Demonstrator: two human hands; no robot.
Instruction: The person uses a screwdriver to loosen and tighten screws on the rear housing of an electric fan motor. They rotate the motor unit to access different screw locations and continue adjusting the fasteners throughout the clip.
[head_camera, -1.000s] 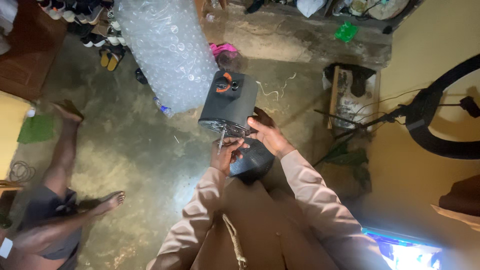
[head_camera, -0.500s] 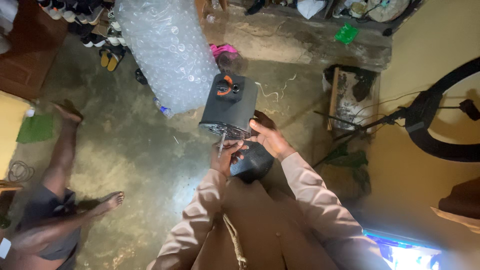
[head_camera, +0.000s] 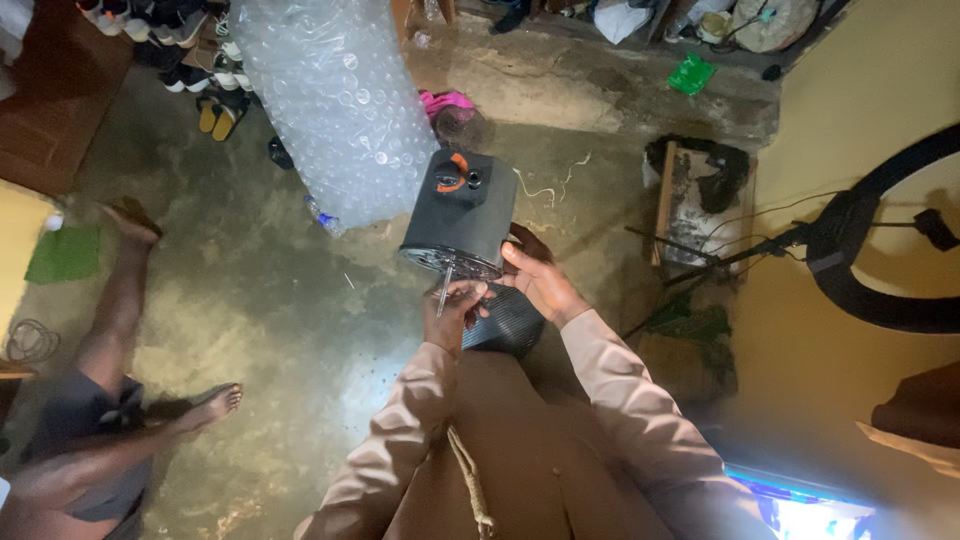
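Observation:
A dark grey box-shaped motor housing (head_camera: 460, 210) with an orange mark on its far end is held up over the floor. My right hand (head_camera: 538, 277) grips its lower right side. My left hand (head_camera: 455, 305) is closed on a thin metal shaft (head_camera: 445, 287) that sticks out of the housing's near face. A dark ribbed round part (head_camera: 508, 322) rests on my lap just under both hands. My sleeves are tan.
A tall bag of clear plastic bottles (head_camera: 335, 100) stands behind the housing. Another person's bare legs (head_camera: 130, 330) stretch across the concrete floor at left. Sandals (head_camera: 215, 115) lie at the back left. A black ring on a stand (head_camera: 880, 250) leans against the yellow wall at right.
The view has shifted only slightly. My left hand has adjusted its hold at the shaft; the housing stays in the same place.

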